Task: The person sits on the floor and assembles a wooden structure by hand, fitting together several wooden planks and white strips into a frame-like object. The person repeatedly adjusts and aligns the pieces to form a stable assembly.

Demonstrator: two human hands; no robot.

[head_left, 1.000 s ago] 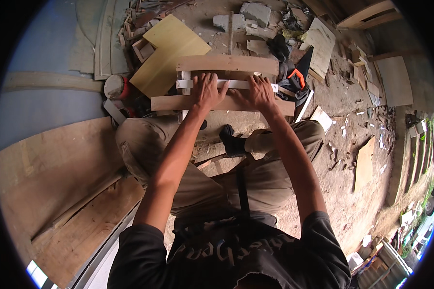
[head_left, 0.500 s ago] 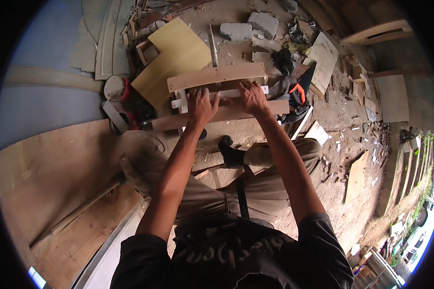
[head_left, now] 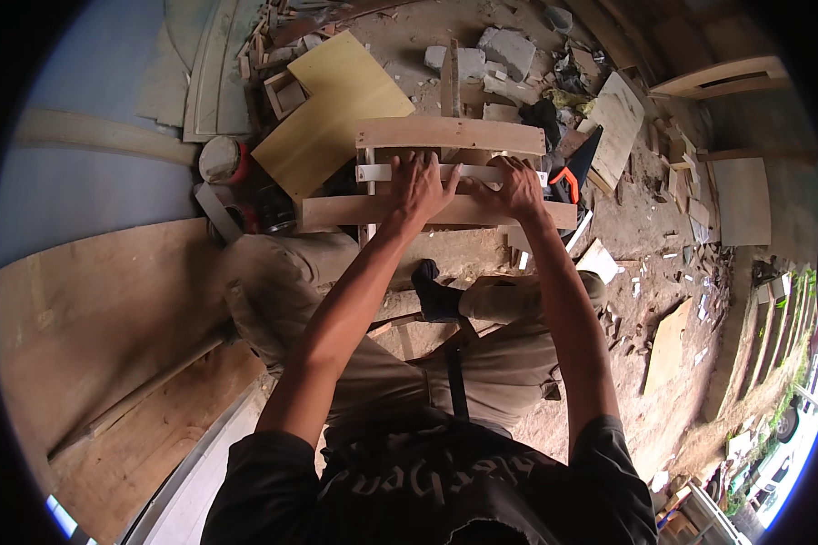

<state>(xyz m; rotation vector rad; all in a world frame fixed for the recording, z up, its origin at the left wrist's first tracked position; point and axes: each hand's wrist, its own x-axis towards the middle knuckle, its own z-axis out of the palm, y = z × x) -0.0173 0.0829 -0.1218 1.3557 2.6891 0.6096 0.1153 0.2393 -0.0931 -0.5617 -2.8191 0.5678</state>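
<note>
Before me is a small wooden frame made of parallel slats. Its far slat is pale brown with small holes near the ends. A narrow white strip runs across the middle, and a longer near board lies in front of it. My left hand is closed over the white strip, left of its middle. Farther right, my right hand grips the same strip, and the two thumbs point toward each other. The fingertips bend over the strip's far side and are partly hidden.
A yellowish board lies to the far left, near a red bucket. Just right of the frame is a saw with an orange handle. Concrete blocks stand beyond. Wood scraps litter the ground; a plywood sheet is at my left.
Both hands and the frame have shifted right. The frame has turned from a slight slant to nearly level across my view. The hands still grip the white strip.
</note>
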